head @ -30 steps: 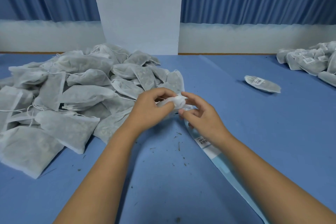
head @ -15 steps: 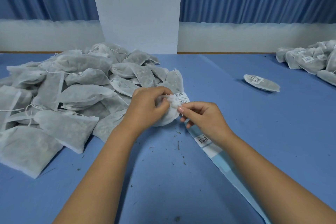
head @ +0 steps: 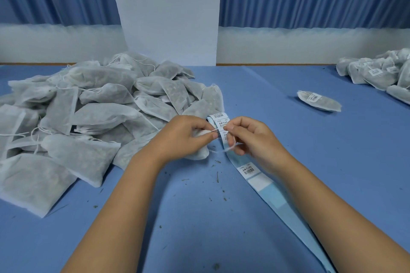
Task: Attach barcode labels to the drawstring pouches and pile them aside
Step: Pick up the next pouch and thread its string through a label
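**Both hands on one pouch, mid-tabletop**

Left hand [head: 184,135]: forearm angled inward, fingers curled, grip pinching the gathered neck of a pouch [head: 199,153] whose lower end meets the tabletop [head: 332,162].
Right hand [head: 250,137]: knuckles up, grip pinching the drawstring [head: 231,146], just beside the left.
Label strip [head: 250,170]: passes under the right wrist.
Unlabelled pile [head: 88,117]: left.
Labelled pile [head: 377,73]: far right.

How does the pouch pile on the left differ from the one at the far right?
The far-right pile has barcode labels on several pouches; the left pile shows none. The left pile looks larger; the far-right pile is cut off by the frame. Both hold grey-white drawstring pouches.
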A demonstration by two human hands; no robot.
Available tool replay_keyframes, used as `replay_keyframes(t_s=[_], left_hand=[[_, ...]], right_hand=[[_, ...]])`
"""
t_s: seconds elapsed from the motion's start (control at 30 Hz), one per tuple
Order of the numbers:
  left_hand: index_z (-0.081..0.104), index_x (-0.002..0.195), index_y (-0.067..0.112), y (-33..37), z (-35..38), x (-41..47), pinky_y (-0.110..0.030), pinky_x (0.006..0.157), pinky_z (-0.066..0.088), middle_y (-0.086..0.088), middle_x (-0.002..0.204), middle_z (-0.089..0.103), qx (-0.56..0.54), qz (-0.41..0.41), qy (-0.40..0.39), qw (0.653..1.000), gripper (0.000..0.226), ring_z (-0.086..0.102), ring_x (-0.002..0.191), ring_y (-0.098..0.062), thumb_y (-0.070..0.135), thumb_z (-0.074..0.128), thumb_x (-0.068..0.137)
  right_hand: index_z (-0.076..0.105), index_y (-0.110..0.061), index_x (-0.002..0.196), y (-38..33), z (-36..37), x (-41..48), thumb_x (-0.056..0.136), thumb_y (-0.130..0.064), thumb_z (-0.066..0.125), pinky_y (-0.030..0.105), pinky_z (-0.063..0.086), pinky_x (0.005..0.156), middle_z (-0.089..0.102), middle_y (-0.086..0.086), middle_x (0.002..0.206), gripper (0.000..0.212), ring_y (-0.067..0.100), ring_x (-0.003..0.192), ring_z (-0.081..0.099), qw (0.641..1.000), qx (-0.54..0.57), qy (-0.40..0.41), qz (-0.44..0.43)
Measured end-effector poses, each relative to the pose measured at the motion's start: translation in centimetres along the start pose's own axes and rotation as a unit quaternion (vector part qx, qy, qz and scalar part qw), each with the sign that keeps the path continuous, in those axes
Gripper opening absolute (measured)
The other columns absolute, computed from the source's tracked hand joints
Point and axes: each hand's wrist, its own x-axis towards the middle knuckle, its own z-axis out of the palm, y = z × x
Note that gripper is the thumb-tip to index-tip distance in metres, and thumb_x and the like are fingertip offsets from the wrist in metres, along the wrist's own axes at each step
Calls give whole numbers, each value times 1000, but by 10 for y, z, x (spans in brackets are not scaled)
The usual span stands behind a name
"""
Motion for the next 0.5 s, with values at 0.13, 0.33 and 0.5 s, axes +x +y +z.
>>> replay_keyframes(t_s=[0.13,0.33,0.5], left_hand=[[75,75,21,5,-6,-2,-12,74,47,9,77,75,-127,-23,-61,990,20,66,75,1,19,68,93],[78,94,12,12,0,-2,-9,83,47,1,96,78,-318,-11,-2,948,17,70,102,-5,8,62,95],[78,103,20,3,-2,0,-8,89,45,15,106,75,-182,2,56,982,16,64,106,7,15,66,95]], right_hand=[[69,-23,81,1,1,1,94,-18,64,17,35,51,46,-11,53,15,7,51,38,987,-94,95,-87],[73,-26,87,9,9,-1,94,-15,64,17,32,53,43,-14,49,16,5,48,35,962,-208,95,-148],[75,-18,95,13,9,-4,95,-24,60,14,30,53,46,-14,53,16,6,50,39,935,-294,55,-193]])
